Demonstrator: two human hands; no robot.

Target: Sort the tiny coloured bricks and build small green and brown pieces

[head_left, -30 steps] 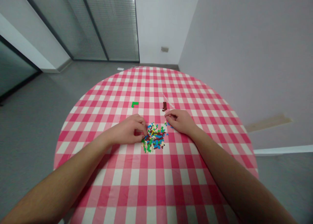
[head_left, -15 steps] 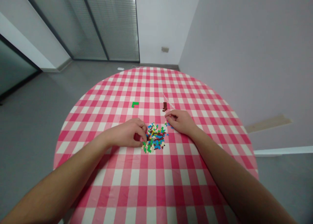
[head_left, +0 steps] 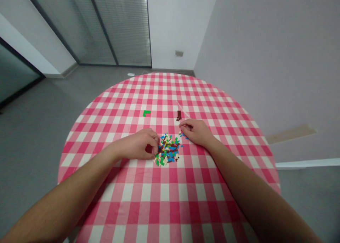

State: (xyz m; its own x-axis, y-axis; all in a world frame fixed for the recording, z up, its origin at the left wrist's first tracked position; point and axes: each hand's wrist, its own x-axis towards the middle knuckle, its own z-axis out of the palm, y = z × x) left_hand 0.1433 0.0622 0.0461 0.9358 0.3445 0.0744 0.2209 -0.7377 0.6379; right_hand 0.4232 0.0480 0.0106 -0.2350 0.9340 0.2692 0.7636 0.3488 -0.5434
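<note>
A loose pile of small building bricks [head_left: 169, 150] in green, blue, brown, yellow and cream lies on the table in front of me. At the pile's left edge is my left hand [head_left: 142, 143], thumb and fingers curled together in a pinch; what is between them, if anything, is too small to make out. My right hand [head_left: 196, 131] rests on the cloth at the pile's upper right, its fingers closed and their tips hidden or too small to read. Just beyond it sits a small group of brown bricks [head_left: 179, 114]. A green L-shaped brick group [head_left: 146, 113] lies farther left.
The round table wears a red-and-white checked cloth [head_left: 167, 188]. A thin clear strip [head_left: 183, 109] lies beside the brown bricks. Past the table's far edge, a small white object [head_left: 131, 74] is on the floor. A wall [head_left: 278, 58] stands on the right, glass panels [head_left: 127, 27] behind.
The fingertips of my left hand have shifted slightly at the pile's edge. My right hand and the separate brick groups stay where they were.
</note>
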